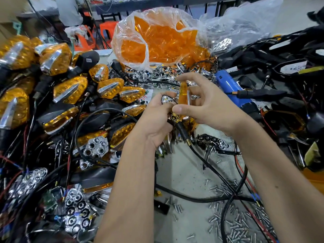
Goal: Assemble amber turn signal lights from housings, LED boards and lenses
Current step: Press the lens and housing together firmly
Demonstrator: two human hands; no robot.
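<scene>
My left hand grips a black housing with a chrome LED reflector in it; its threaded stem and cable hang below my palm. My right hand pinches an amber lens edge-on between thumb and fingers, right beside the housing. Whether the lens touches the housing is hidden by my fingers.
Finished amber signal lights are piled at the left. A clear bag of amber lenses stands behind my hands. Chrome reflectors lie at lower left, loose screws at lower right. A blue screwdriver and black housings with cables lie at right.
</scene>
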